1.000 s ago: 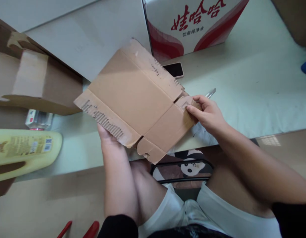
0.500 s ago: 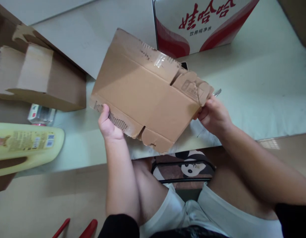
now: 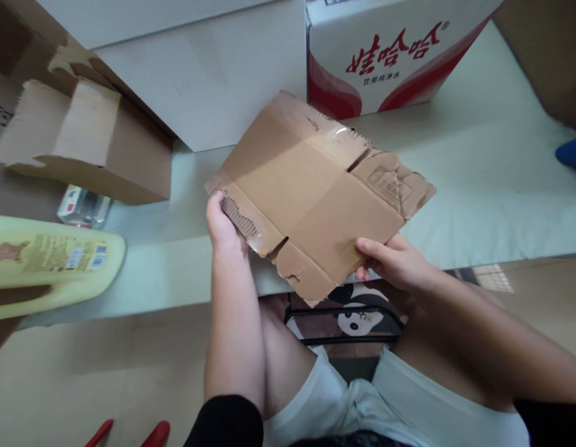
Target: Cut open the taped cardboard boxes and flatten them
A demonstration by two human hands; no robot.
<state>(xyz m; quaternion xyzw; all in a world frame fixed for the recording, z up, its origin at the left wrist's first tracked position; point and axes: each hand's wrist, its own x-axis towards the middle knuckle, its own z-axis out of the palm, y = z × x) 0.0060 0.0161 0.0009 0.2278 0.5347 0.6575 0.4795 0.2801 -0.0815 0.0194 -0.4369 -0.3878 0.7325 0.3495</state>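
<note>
A flattened brown cardboard box [image 3: 306, 186] is held tilted above the table's front edge. Its side flaps are torn, with ridged corrugation showing at the left edge and a creased flap at the right. My left hand [image 3: 226, 226] grips the left edge, thumb on top and fingers hidden underneath. Along the near right edge, my right hand [image 3: 394, 261] pinches the cardboard, its thumb on the upper face and other fingers partly below.
A white box with red lettering [image 3: 390, 68] stands behind the cardboard, beside a large white box [image 3: 213, 87]. To the left are an open brown carton [image 3: 129, 143], a clear plastic bottle [image 3: 86, 206] and a yellow jug [image 3: 82, 267]. A blue object [image 3: 571, 154] lies at far right.
The cardboard has shifted right and nearer to me. My right hand has slid from the creased right flap to the near right edge; my left hand keeps its grip.
</note>
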